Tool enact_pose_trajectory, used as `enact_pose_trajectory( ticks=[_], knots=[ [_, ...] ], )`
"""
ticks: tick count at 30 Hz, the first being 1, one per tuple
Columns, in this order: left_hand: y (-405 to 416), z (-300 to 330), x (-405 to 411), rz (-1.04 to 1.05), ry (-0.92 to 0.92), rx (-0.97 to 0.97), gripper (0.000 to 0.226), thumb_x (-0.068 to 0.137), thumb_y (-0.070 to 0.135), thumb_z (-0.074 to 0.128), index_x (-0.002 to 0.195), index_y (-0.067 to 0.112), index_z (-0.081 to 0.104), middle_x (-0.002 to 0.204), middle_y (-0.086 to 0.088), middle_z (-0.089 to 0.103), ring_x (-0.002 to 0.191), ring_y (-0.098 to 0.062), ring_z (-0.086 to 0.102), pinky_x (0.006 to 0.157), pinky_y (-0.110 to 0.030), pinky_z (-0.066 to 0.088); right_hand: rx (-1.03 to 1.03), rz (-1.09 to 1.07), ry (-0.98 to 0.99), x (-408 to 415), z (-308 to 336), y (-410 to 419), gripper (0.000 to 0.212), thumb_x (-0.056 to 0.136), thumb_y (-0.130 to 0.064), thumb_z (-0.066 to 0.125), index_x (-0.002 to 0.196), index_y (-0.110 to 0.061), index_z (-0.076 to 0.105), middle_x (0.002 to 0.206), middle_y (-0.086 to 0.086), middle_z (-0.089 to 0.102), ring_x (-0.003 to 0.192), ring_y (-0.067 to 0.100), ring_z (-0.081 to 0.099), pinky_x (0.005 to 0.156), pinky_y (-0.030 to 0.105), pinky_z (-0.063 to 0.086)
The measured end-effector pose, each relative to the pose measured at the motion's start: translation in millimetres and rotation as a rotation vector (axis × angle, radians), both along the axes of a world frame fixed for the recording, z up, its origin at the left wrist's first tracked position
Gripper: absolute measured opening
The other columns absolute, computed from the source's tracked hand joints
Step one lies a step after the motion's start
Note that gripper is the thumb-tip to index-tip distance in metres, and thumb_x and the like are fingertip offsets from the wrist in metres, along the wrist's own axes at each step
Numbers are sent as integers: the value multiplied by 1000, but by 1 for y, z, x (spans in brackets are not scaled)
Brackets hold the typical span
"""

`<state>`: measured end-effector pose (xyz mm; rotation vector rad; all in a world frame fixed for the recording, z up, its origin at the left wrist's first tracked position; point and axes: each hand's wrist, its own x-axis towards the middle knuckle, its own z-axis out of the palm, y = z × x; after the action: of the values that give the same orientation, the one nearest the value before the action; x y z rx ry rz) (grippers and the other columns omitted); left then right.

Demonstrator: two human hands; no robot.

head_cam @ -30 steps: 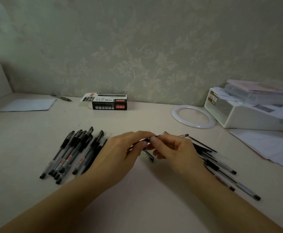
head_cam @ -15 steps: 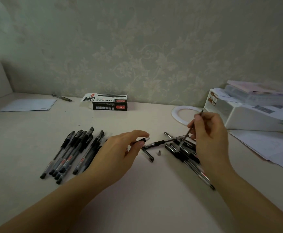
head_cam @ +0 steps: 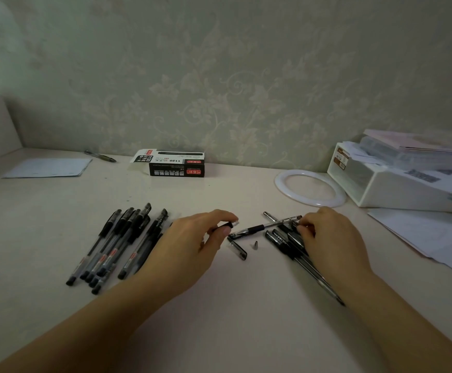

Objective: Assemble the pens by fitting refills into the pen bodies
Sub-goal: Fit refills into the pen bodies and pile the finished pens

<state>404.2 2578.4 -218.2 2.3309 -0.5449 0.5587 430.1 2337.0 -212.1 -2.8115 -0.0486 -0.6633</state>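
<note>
My left hand (head_cam: pixel 198 246) pinches a short black pen part (head_cam: pixel 229 225) between thumb and fingertips, just above the table. My right hand (head_cam: pixel 332 238) has come down on the right pile of pen parts (head_cam: pixel 286 242) and pinches a thin refill (head_cam: pixel 291 219) at the right end of a pen body with a black grip (head_cam: pixel 260 228). This body lies slanted between the two hands. A loose cap (head_cam: pixel 237 248) and a small metal tip cone (head_cam: pixel 255 244) lie in front of it. Several capped black pens (head_cam: pixel 117 243) lie in a row at the left.
A black pen box (head_cam: pixel 176 166) stands at the back by the wall. At the right are a white ring (head_cam: pixel 311 187), a white storage box (head_cam: pixel 397 184) and loose papers (head_cam: pixel 434 238). A sheet of paper (head_cam: pixel 47 167) and one pen (head_cam: pixel 99 156) lie at the back left.
The hands came apart at the centre. My right hand lifted a refill up to the right, then dropped back to the right pile. My left hand stayed put with its pen part.
</note>
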Motion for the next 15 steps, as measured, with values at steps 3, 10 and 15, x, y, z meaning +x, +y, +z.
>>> enact_pose_trajectory(
  ticks=[3,10,15],
  knots=[
    [0,2,0,21,-10,5,24,97,27,50,117,34,63,68,33,50,67,18,52,59,-1,37,-14,-3,0,-1,1,0,19,97,-26,57,104,-18,73,97,3,61,89,22,57,78,36,48],
    [20,9,3,341,110,130,30,90,47,56,116,33,58,93,12,65,79,-4,59,72,-23,50,-28,83,-69,-5,5,10,19,95,-29,59,108,-20,71,100,-1,63,94,22,56,80,39,47],
    [39,21,-1,586,239,349,42,85,54,58,108,21,46,87,8,46,77,-12,46,62,-26,36,12,231,-136,-8,3,21,15,91,-21,66,103,-16,73,96,1,66,89,25,58,76,44,49]
  ],
)
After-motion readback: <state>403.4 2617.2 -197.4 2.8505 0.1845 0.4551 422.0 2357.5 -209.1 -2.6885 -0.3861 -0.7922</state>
